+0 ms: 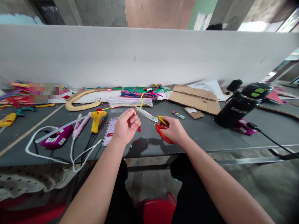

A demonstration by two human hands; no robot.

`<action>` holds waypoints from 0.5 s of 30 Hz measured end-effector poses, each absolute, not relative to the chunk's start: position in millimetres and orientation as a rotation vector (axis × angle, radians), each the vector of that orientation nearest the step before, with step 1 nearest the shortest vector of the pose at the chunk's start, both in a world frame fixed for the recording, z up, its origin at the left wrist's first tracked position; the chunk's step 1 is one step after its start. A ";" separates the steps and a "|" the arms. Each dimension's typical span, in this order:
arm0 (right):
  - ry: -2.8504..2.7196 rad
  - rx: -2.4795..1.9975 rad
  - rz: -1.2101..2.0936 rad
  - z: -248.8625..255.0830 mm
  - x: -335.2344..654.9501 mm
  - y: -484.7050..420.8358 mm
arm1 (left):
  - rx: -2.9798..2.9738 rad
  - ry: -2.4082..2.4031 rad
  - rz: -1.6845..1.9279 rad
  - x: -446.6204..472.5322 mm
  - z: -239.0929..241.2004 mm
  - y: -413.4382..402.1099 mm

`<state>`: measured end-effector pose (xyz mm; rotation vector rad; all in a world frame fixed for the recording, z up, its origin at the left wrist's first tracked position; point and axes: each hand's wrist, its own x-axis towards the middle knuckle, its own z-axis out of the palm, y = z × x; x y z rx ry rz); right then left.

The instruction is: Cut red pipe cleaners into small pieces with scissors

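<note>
Right hand (174,130): fingers clenched through the loops of the scissors (149,115). The handles are red with yellow trim. The steel blades read as one strip, so they look closed. The blades point left and slightly away from me, and the tip ends just beside my left fingertips. I can't tell if it touches them.

Left hand (126,126): fingers curled in, thumb pressed against the fingertips in a pinch. I can't tell whether anything is in the pinch.

Both hands hover low over the near edge of the dark grey table (210,133), with the scissors between them. Small red scraps (139,129) lie on the table under the left hand.

Left of my left hand:
- A phone (109,130) lies flat, screen lit.
- A yellow glue gun (97,119) is beside the phone.
- A pale pink glue gun (79,126) comes next.
- A magenta gadget (56,138) sits inside loops of white cable (77,155).

Behind the hands:
- A flat bundle of pastel pipe cleaners (130,101) has darker ones piled behind it.
- A curved jute-wrapped piece (79,102) lies to the left of that bundle.

On the right:
- Folded cardboard (195,98) lies flat.
- A black bottle (243,104) with a green-buttoned lid stands further right.
- A second magenta gadget (244,127) sits at the bottle's base.

A white board (149,56) walls off the back of the table.
</note>
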<state>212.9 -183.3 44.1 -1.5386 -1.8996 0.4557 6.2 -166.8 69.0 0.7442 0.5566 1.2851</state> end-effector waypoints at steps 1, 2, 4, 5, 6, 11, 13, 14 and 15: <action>-1.890 -1.561 0.429 44.2 212.5 -183.8 | 0.746 0.565 1.291 6.2 68.5 -166.2; -1.880 -1.585 0.406 44.2 212.1 -184.3 | 0.749 0.574 1.297 6.3 68.0 -165.5; -1.870 -1.613 0.384 44.2 211.4 -184.9 | 0.754 0.587 1.310 6.4 67.3 -164.1; -1.869 -1.613 0.389 44.1 211.2 -185.0 | 0.757 0.592 1.315 6.5 67.2 -163.6; -1.871 -1.606 0.402 44.0 211.1 -185.0 | 0.758 0.598 1.317 6.7 67.2 -163.3; -1.858 -1.514 0.576 41.3 212.3 -181.4 | 0.758 0.604 1.318 7.2 69.2 -164.0; -1.856 -1.442 0.768 39.4 212.9 -179.2 | 0.757 0.576 1.311 6.3 70.0 -164.8; -1.846 -1.400 0.884 38.6 213.1 -178.4 | 0.757 0.559 1.305 5.7 70.3 -165.3; -1.827 -1.357 0.997 38.1 213.3 -177.7 | 0.758 0.540 1.300 5.1 70.4 -165.9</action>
